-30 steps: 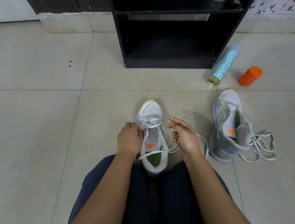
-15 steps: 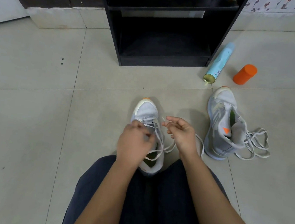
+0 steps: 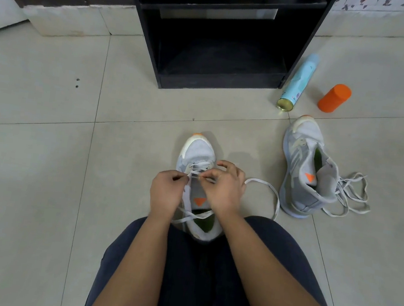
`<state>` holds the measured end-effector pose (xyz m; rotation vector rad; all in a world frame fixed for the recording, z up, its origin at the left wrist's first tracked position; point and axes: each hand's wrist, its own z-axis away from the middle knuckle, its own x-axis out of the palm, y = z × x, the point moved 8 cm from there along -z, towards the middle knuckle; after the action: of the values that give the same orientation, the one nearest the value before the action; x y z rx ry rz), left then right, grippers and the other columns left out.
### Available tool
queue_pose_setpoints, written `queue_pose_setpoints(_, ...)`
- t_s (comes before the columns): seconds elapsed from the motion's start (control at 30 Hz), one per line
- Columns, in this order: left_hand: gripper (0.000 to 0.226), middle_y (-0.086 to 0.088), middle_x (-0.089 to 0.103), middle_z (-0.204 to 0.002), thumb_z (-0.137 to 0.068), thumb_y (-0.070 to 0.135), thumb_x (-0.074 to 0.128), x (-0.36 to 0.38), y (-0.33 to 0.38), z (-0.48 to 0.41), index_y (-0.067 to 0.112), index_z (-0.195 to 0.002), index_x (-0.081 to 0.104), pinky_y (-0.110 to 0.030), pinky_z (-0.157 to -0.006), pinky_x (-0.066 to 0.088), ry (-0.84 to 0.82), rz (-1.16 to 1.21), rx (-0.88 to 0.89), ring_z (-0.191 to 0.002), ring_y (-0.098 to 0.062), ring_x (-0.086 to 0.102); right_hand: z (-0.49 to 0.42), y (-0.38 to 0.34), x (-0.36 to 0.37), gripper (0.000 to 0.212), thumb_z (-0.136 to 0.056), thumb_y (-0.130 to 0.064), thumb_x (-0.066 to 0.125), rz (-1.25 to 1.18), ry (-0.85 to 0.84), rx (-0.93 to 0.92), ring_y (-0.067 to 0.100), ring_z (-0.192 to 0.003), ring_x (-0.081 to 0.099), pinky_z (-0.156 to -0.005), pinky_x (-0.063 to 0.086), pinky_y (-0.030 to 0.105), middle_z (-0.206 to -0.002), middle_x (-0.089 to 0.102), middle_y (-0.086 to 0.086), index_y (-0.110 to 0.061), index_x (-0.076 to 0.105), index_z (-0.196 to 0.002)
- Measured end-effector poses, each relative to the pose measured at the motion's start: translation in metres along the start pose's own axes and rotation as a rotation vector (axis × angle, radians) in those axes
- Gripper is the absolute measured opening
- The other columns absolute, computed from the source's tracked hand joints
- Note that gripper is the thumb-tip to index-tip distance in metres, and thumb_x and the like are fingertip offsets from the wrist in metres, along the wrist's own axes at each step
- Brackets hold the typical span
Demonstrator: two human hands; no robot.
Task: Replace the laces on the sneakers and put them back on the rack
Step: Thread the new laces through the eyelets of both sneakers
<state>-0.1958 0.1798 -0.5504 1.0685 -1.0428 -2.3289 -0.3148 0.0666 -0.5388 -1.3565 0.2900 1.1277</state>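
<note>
A grey sneaker [image 3: 197, 152] with an orange toe tip stands between my knees, toe pointing away. My left hand [image 3: 166, 192] and my right hand [image 3: 226, 187] meet over its eyelets, each pinching the white lace [image 3: 270, 192], which is stretched between them; the lace's free end loops out on the floor to the right. The second grey sneaker [image 3: 305, 164] lies to the right, its loose lace [image 3: 352, 195] heaped beside it. The black shoe rack [image 3: 219, 79] stands ahead with its bottom shelf bare.
A pale blue spray can [image 3: 298, 84] lies on the tiles by the rack's right corner, and an orange cap-shaped container [image 3: 334, 98] lies just right of it. My dark-trousered knees [image 3: 133, 258] fill the bottom of the view.
My right hand has moved left over the sneaker to meet the left hand. My left hand has come off the sneaker's side and now pinches the lace.
</note>
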Motion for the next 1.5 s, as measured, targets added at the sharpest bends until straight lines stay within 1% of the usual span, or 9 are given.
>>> queue_pose_setpoints(0.5, 0.021, -0.026, 0.058, -0.07, -0.08, 0.013, 0.061, 0.0, -0.005, -0.005, -0.007, -0.072, 0.064, -0.03, -0.057, 0.034, 0.003, 0.043, 0.005, -0.058, -0.016, 0.041, 0.004, -0.015, 0.002, 0.01, -0.082, -0.031, 0.067, 0.029, -0.001, -0.073, 0.012, -0.12, 0.035, -0.094, 0.021, 0.025, -0.116, 0.054, -0.017, -0.03, 0.076, -0.084)
queue_pose_setpoints(0.73, 0.03, -0.011, 0.051, -0.055, -0.084, 0.018, 0.059, 0.001, -0.006, -0.005, -0.003, -0.062, 0.057, -0.031, -0.058, 0.037, -0.003, 0.09, -0.012, -0.055, -0.017, 0.044, 0.006, -0.023, 0.004, 0.014, -0.084, -0.029, 0.064, 0.126, 0.002, -0.167, 0.015, -0.123, 0.034, -0.101, 0.021, 0.029, -0.119, 0.053, -0.014, -0.026, 0.077, -0.085)
queue_pose_setpoints(0.9, 0.017, -0.013, 0.072, -0.083, -0.086, 0.011, 0.058, 0.013, -0.019, -0.012, 0.013, -0.076, 0.072, -0.048, -0.085, 0.056, -0.135, 0.292, -0.157, -0.087, -0.035, 0.068, 0.006, -0.023, 0.008, 0.02, -0.089, -0.038, 0.06, 0.189, -0.026, -0.169, 0.015, -0.126, 0.03, -0.102, 0.019, 0.031, -0.125, 0.051, -0.013, -0.027, 0.076, -0.092)
queue_pose_setpoints(1.03, 0.013, -0.012, 0.067, -0.086, -0.09, 0.009, 0.053, 0.008, -0.022, -0.013, 0.012, -0.082, 0.063, -0.045, -0.081, 0.057, -0.085, 0.324, -0.201, -0.081, -0.032, 0.068, 0.013, -0.031, 0.003, 0.038, -0.095, -0.047, 0.047, 0.326, -0.061, -0.243, 0.018, -0.13, 0.026, -0.106, 0.015, 0.035, -0.133, 0.045, -0.009, -0.022, 0.074, -0.098)
queue_pose_setpoints(1.13, 0.012, -0.009, 0.065, -0.086, -0.093, 0.012, 0.05, 0.005, -0.025, -0.014, 0.011, -0.085, 0.059, -0.037, -0.068, 0.055, -0.052, 0.338, -0.219, -0.075, -0.028, 0.068, 0.028, -0.038, -0.011, 0.035, -0.097, -0.04, 0.046, 0.035, -0.263, -0.269, 0.008, -0.126, 0.031, -0.102, 0.023, 0.023, -0.128, 0.051, -0.015, -0.025, 0.076, -0.088)
queue_pose_setpoints(1.23, 0.013, -0.005, 0.066, -0.086, -0.091, 0.012, 0.049, 0.003, -0.025, -0.014, 0.014, -0.085, 0.06, -0.032, -0.065, 0.049, -0.037, 0.327, -0.221, -0.07, -0.025, 0.069, 0.041, -0.021, -0.028, 0.035, -0.097, -0.029, 0.05, -0.411, -0.327, -0.052, 0.003, -0.104, 0.054, -0.08, 0.035, 0.005, -0.108, 0.063, -0.009, -0.017, 0.076, -0.077)
queue_pose_setpoints(1.3, 0.013, -0.003, 0.063, -0.084, -0.091, 0.01, 0.048, 0.003, -0.026, -0.013, 0.014, -0.085, 0.058, -0.03, -0.061, 0.048, -0.029, 0.355, -0.226, -0.065, -0.022, 0.068, 0.037, 0.001, -0.037, 0.024, -0.093, -0.033, 0.055, -0.177, -0.199, -0.006, 0.011, -0.092, 0.058, -0.075, 0.039, 0.017, -0.101, 0.063, -0.003, -0.018, 0.07, -0.085)
queue_pose_setpoints(1.37, 0.013, -0.001, 0.061, -0.086, -0.093, 0.011, 0.045, 0.002, -0.024, -0.013, 0.016, -0.087, 0.056, -0.028, -0.057, 0.045, -0.013, 0.333, -0.204, -0.064, -0.021, 0.068, 0.033, 0.016, -0.03, 0.017, -0.086, -0.033, 0.062, 0.073, -0.256, 0.047, 0.019, -0.09, 0.059, -0.076, 0.043, 0.028, -0.1, 0.062, 0.0, -0.019, 0.059, -0.096)
queue_pose_setpoints(1.5, 0.009, -0.005, 0.057, -0.088, -0.098, 0.007, 0.038, -0.006, -0.018, -0.011, 0.006, -0.1, 0.046, -0.028, -0.05, 0.051, 0.09, 0.592, -0.219, -0.065, -0.027, 0.066, 0.027, 0.024, -0.019, 0.017, -0.084, -0.022, 0.058, 0.207, -0.321, 0.098, 0.03, -0.091, 0.059, -0.068, 0.04, 0.029, -0.097, 0.063, 0.008, -0.015, 0.047, -0.095)
